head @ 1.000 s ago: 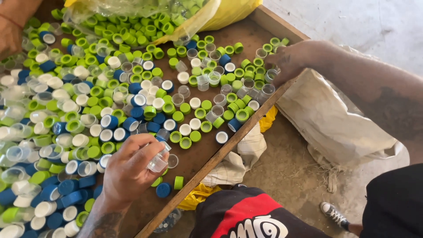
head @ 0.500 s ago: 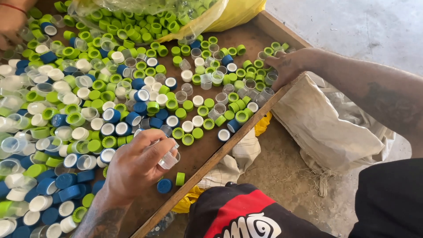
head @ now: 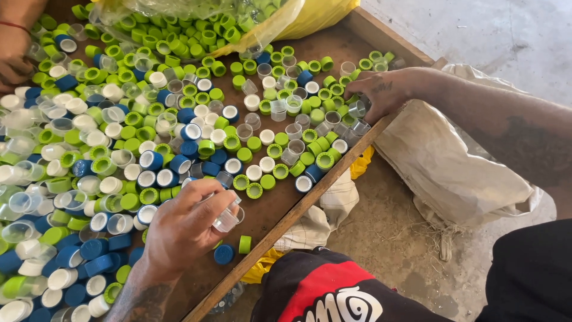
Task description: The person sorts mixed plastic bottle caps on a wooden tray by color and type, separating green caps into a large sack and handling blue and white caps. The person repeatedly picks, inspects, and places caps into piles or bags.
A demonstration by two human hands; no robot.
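1. Near the tray's front edge, the left hand (head: 185, 229) pinches a clear plastic cap (head: 227, 218) between its fingertips, closed on it just above the brown board.
2. Farther right, the right hand (head: 381, 92) rests palm down among clear caps (head: 348, 119) at the wooden rim (head: 333, 176); whether it grips anything I cannot tell.
3. That clear cap looks light, thin and stiff, likely slippery; pinching its side wall seems safest.
4. Around them lie green caps (head: 262, 179), blue caps (head: 223, 254) and white ones, with a yellow bag (head: 310, 15) behind and a pale sack (head: 453, 167) outside.
5. Another person's hand (head: 15, 53) works at top left.

Bright, even daylight, soft shadows, sharp focus, no glare
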